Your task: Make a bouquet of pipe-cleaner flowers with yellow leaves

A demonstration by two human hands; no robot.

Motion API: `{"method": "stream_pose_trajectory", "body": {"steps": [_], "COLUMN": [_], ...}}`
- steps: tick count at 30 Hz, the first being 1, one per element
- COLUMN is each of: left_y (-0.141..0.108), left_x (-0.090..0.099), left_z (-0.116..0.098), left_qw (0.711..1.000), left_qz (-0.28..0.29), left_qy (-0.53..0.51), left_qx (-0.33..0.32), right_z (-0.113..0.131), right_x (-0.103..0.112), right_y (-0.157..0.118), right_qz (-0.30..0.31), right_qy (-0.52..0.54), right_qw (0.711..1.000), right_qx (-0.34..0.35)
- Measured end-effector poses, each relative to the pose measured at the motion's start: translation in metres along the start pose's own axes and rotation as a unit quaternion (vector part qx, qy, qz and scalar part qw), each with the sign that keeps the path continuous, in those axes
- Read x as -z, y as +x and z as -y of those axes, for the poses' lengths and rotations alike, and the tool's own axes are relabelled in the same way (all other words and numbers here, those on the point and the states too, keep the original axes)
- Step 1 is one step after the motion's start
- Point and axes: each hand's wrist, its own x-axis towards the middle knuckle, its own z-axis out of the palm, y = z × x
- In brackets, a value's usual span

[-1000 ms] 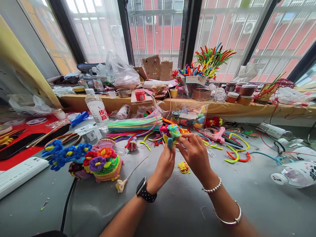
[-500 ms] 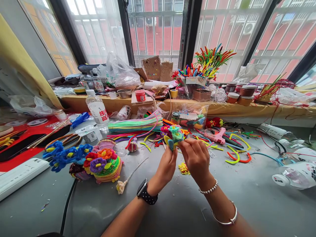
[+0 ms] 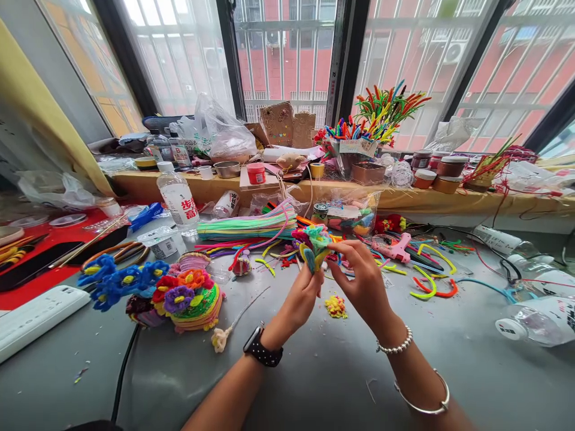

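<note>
A small bunch of fuzzy flowers, pink, mint and yellow with blue-green leaves, stands upright in my left hand, whose fingers are wrapped round its base. My right hand is at the bunch's right side, its index fingertip touching the mint flower and its thumb apart below. On the grey table behind the hands lies a small yellow and red fuzzy piece. A cream flower on a thin stem rests to the left of my left wrist.
Blue flowers and a striped flower-topped piece stand at left. Behind lie pastel pipe cleaners, with a bottle beside them. A pink glue gun, bent pipe cleaners and a fallen bottle are at right.
My right hand has shifted slightly right and its fingers have opened from a pinch at the flowers. The bunch has turned a little in my left hand, showing more of its leaves.
</note>
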Motion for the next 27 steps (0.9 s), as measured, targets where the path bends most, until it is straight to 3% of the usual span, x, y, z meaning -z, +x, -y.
{"method": "stream_pose_trajectory", "body": {"steps": [2,7,11,18,27], "left_y": [-0.002,-0.006,-0.006,-0.004,-0.005], "left_x": [-0.001,-0.004,-0.005,-0.005,-0.006], "left_z": [-0.006,-0.015,-0.014,-0.011,-0.009], "left_qw": [0.994,0.985,0.985,0.986,0.988], "left_qz": [0.066,0.125,0.116,0.082,0.065], "left_qy": [-0.065,-0.100,-0.105,-0.126,-0.122], "left_qx": [0.049,0.065,0.067,0.067,0.069], "right_z": [0.000,0.001,0.001,0.002,0.008], "right_x": [0.003,0.007,0.006,0.012,0.000], "right_y": [0.000,0.001,0.000,0.004,-0.002], "right_qz": [-0.012,-0.045,-0.048,0.016,-0.078], "right_qy": [0.003,0.001,-0.036,-0.075,-0.124], "right_qw": [1.000,0.999,0.998,0.994,0.984], "right_qx": [-0.004,0.010,0.032,0.076,0.102]}}
